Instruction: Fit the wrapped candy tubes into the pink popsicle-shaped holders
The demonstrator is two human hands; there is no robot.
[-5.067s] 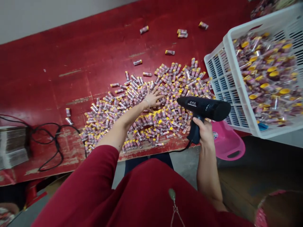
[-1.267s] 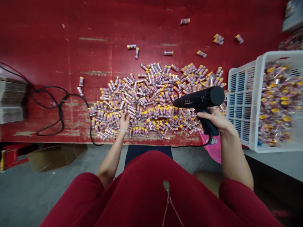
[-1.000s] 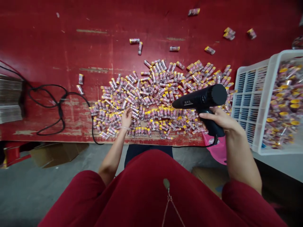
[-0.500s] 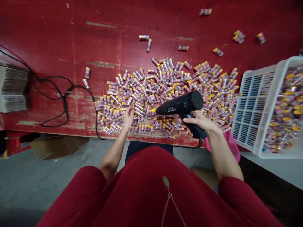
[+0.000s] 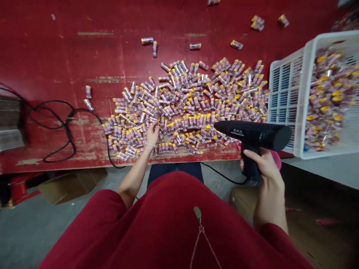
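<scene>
A heap of several small clear tubes (image 5: 185,99) with pink contents and yellow caps lies on the scuffed red table (image 5: 56,56). My left hand (image 5: 153,134) rests at the heap's front edge, its fingers touching tubes and holding none that I can see. My right hand (image 5: 262,168) grips the handle of a black heat gun (image 5: 252,135), which points left. The gun is just past the table's front edge, beside the heap's right end. A few loose tubes lie scattered beyond the heap.
A white slatted plastic crate (image 5: 304,93) full of similar tubes stands at the right. A black cable (image 5: 66,129) loops across the table's left side, next to a stack of flat card (image 5: 9,123). A pink plastic item (image 5: 276,158) sits behind the gun. Cardboard (image 5: 73,185) lies on the floor.
My right hand has carried the heat gun right and toward me, off the heap and past the table edge. My left hand stays at the heap's front edge.
</scene>
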